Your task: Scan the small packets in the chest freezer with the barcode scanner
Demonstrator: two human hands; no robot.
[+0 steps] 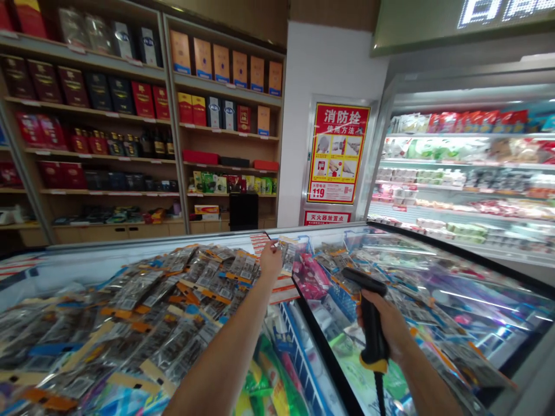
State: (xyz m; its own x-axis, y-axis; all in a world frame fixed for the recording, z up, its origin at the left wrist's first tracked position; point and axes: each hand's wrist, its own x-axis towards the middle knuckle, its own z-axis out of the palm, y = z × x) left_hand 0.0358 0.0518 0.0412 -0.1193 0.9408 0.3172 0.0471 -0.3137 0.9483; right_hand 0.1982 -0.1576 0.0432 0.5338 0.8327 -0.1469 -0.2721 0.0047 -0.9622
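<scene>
Stretched far forward, my left hand (271, 257) pinches the edge of a small clear packet (287, 253) with grey contents, above the middle of the chest freezer. My right hand (387, 323) is wrapped round the handle of a black and yellow barcode scanner (372, 329). The scanner's head points left, toward the packet, and its cord hangs down at the bottom. Under and left of my left arm lies a heap of similar packets (203, 277) with orange and blue strips. Right of the packet, pink bags (311, 276) show through the glass.
A black-edged sliding glass lid (323, 346) covers the freezer's right part. Blue wire baskets (299, 352) and green-yellow bags (271, 375) lie below. Behind stand shelves of boxed goods (217, 104), a red fire-hydrant poster (338, 153) and a lit refrigerated display (468, 162).
</scene>
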